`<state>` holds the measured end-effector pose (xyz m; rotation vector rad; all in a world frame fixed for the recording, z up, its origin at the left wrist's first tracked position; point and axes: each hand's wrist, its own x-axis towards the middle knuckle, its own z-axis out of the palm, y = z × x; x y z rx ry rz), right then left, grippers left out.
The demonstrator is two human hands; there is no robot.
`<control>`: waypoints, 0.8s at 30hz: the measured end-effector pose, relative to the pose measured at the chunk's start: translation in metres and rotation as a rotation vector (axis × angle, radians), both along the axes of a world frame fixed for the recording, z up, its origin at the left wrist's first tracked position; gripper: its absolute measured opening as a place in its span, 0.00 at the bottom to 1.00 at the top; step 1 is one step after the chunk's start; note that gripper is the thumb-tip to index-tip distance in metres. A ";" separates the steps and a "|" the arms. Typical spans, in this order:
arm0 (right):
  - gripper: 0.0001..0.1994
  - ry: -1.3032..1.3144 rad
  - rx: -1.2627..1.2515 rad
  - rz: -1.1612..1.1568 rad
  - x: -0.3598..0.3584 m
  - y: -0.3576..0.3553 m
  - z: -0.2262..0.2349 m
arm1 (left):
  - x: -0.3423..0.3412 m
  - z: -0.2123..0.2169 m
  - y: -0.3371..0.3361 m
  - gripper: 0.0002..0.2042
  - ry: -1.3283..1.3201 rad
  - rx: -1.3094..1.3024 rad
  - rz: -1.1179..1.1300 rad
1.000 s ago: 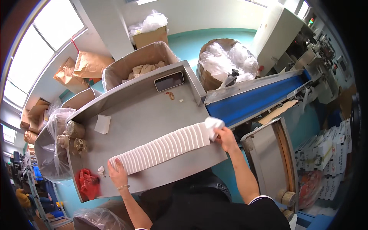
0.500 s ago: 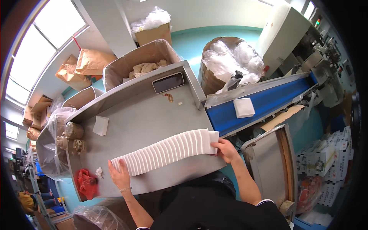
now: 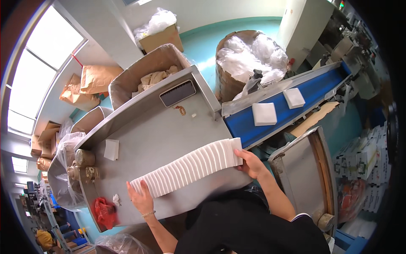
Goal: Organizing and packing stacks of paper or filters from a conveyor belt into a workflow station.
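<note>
A long, slightly curved row of white folded napkins (image 3: 186, 168) stands on edge on the grey metal table (image 3: 139, 135). My left hand (image 3: 141, 198) is at its left end, thumb and fingers spread around the end stack. At the other end my right hand (image 3: 250, 163) grips the last napkin stack, thumb on top and fingers partly hidden underneath. Two white napkin stacks, a nearer one (image 3: 264, 114) and a farther one (image 3: 294, 98), lie on the blue conveyor belt (image 3: 243, 129). One loose white stack (image 3: 111, 149) lies at the table's left.
A phone (image 3: 177, 93), a beaded bracelet (image 3: 181, 110) and a small white scrap lie at the table's back. A red plastic bag (image 3: 104, 212) sits at the left front corner. Cardboard bins (image 3: 120, 86) stand behind the raised table edge. A metal tray (image 3: 302, 169) stands at right.
The nearer stack has come down the belt toward the table, and a second has appeared behind it. My right hand has pressed the end stack closer to the row. The view has shifted slightly.
</note>
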<state>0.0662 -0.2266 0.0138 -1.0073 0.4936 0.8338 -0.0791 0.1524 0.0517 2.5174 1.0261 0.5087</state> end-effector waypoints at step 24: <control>0.18 -0.449 -0.423 -0.184 0.009 0.026 -0.001 | 0.010 -0.005 -0.011 0.36 -0.052 0.048 -0.062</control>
